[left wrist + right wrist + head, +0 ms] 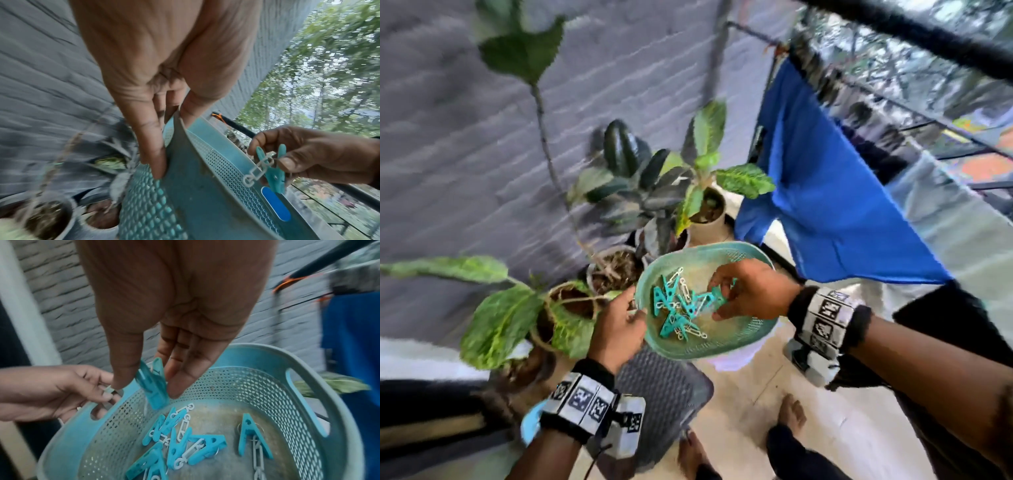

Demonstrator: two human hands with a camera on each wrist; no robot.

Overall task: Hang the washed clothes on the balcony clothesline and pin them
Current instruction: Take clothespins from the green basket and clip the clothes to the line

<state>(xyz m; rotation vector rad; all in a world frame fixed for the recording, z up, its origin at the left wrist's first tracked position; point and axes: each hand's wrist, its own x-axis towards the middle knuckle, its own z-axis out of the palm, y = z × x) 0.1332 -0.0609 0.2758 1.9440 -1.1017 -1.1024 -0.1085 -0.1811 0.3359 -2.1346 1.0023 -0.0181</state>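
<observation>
Our left hand [619,325] gripping the basket [743,337] rim at nine o'clock, right hand [751,291] pinching a seemingly chain-linked teal peg [153,386].

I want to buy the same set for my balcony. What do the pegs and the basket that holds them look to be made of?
The pegs look like moulded plastic, smooth teal, joined by pale plastic-looking chain links; thin wire rings, probably metal springs, show at some of them. The basket also looks like plastic, a dull pale teal: its wall is moulded with rows of small holes and a cut-out handle. The right hand pinches one peg.
</observation>
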